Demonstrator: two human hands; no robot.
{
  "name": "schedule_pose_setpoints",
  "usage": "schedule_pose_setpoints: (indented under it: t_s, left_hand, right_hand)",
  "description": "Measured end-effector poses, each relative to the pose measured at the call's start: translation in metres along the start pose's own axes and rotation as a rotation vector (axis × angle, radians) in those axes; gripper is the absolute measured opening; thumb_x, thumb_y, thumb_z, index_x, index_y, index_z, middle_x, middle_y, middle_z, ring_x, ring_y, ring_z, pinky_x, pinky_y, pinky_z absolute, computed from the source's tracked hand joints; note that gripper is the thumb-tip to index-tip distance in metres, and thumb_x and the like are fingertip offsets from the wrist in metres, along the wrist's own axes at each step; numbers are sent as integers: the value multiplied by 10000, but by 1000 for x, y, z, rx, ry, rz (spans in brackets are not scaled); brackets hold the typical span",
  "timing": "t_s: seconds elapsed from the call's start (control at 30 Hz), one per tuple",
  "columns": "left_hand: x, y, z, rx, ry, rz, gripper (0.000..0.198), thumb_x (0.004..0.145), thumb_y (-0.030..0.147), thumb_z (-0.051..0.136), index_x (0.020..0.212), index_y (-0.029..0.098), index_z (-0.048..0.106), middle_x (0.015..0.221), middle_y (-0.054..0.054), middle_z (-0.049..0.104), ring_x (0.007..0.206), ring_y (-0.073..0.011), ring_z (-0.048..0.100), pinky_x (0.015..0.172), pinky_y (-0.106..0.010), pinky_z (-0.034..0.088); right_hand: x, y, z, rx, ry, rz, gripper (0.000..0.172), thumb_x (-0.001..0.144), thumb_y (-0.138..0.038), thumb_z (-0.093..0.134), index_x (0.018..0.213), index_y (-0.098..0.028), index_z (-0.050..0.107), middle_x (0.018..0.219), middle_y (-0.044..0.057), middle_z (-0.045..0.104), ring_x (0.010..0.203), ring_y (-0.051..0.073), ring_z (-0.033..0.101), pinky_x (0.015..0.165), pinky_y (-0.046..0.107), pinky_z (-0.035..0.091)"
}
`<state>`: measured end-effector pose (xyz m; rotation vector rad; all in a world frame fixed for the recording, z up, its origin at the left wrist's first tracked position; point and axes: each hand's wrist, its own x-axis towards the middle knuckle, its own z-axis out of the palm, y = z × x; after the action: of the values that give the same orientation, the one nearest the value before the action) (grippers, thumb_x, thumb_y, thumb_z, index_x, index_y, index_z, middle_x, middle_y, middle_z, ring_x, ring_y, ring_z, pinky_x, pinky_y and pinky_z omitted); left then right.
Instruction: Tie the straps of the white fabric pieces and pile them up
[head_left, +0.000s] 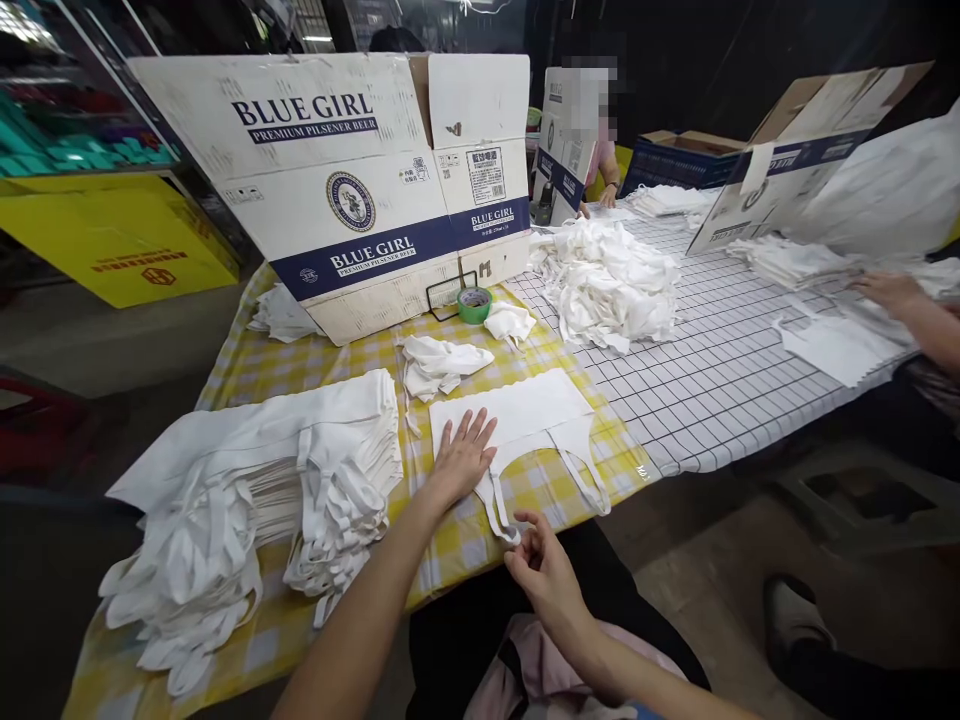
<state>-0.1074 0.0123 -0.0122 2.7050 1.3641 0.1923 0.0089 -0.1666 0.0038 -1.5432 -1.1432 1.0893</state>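
A white camisole (pixel 517 410) lies spread on the yellow checked cloth, its straps pointing toward me. My left hand (pixel 463 460) rests flat on its left part, fingers spread. By the table's front edge, my right hand (pixel 546 570) is loosely curled, with thumb and forefinger apart. Its fingertips are at the end of the left strap (pixel 501 515); whether they touch it is unclear. To the left sits a thick stack of white camisoles (pixel 262 440), straps hanging in bunches toward the front edge. Behind the spread camisole lies a crumpled white garment (pixel 442 365).
Behind stands an opened beer carton (pixel 360 190), with green tape (pixel 474 305) on a black wire stand before it. A white garment heap (pixel 611 280) lies on the grid-patterned cloth (pixel 660 400). A co-worker's hand (pixel 892 292) is over garments at right; another person sits at the back.
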Motion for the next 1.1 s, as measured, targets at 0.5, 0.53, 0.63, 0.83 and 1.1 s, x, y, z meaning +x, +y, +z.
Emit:
schedule_pose_setpoints:
  t_s: [0.5, 0.53, 0.63, 0.83, 1.1]
  left_hand:
    - [-76, 39, -24, 121, -27, 217, 466, 869, 159, 352, 1333, 194, 377, 1416, -99, 351, 1315, -226, 291, 1092, -442, 211]
    - [-79, 41, -22, 144, -30, 208, 466, 860, 146, 357, 1324, 169, 390, 1405, -120, 363, 1309, -238, 300, 1087, -445, 220]
    - [-78, 48, -21, 194, -50, 188, 455, 841, 119, 355, 1290, 125, 425, 1371, -154, 402, 1286, -261, 338, 1075, -443, 247]
    - [-66, 62, -29, 200, -82, 125, 435, 803, 102, 378, 1229, 113, 464, 1342, -184, 419, 1245, -283, 388, 1047, -450, 285]
    - [-58, 57, -31, 135, -146, 102, 378, 792, 102, 414, 1154, 169, 503, 1418, -116, 340, 1245, -275, 390, 1000, -439, 349]
  right_hand:
    - [17, 2, -39, -1045, -321, -743, 93, 859, -188, 503, 939, -197, 551, 880, 53, 517, 791, 181, 440, 676, 303, 328]
    - [19, 2, -40, -1062, -356, -788, 122, 859, -197, 507, 975, -193, 545, 896, 58, 522, 804, 186, 439, 685, 312, 328]
    - [28, 0, -44, -1088, -443, -895, 193, 869, -188, 484, 1057, -170, 524, 930, 71, 529, 830, 192, 438, 706, 328, 325]
    - [40, -5, -48, -1072, -539, -1028, 162, 883, -176, 452, 1019, -173, 542, 925, 67, 532, 829, 186, 434, 664, 317, 304]
    - [37, -20, -43, -1052, -649, -1082, 108, 884, -195, 468, 840, -170, 563, 941, 52, 527, 830, 175, 430, 645, 304, 308]
